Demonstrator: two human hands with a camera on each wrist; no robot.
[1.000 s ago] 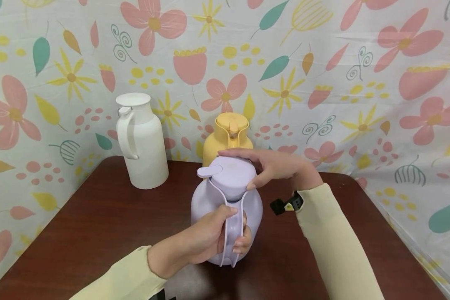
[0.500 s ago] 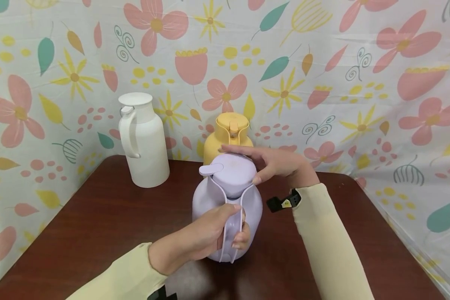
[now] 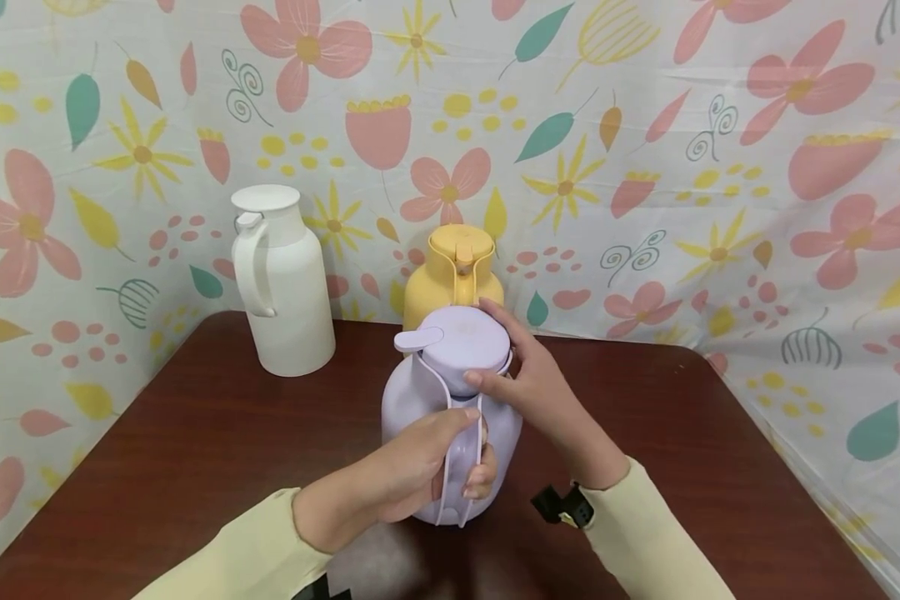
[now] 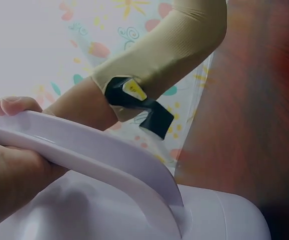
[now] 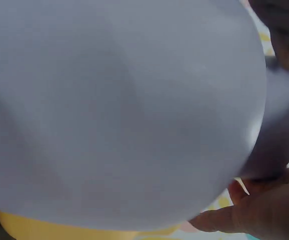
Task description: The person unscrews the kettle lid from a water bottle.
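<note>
A lilac vacuum jug (image 3: pixel 408 400) with a rounded body stands in the middle in the head view. My left hand (image 3: pixel 405 467) grips its handle (image 3: pixel 461 475), fingers wrapped round it and thumb on top; the left wrist view shows the same handle (image 4: pixel 99 155) up close. On the round lilac lid (image 3: pixel 465 337), whose flat lever points left, my right hand (image 3: pixel 532 383) holds the right side, thumb in front and fingers toward the back. In the right wrist view the jug body (image 5: pixel 124 115) fills most of the picture, with fingertips (image 5: pixel 259 210) against the lid area at right.
A yellow jug (image 3: pixel 457 267) stands close behind the lilac one, partly hidden by it. Farther left is a tall white jug (image 3: pixel 285 283). All stand on a dark red-brown table (image 3: pixel 232 450), with a flower-patterned sheet (image 3: pixel 555 200) hanging behind.
My right hand has turned round the lid: its wrist swung down toward me, and its thumb moved from the lid's right edge to the front. The left hand keeps its grip.
</note>
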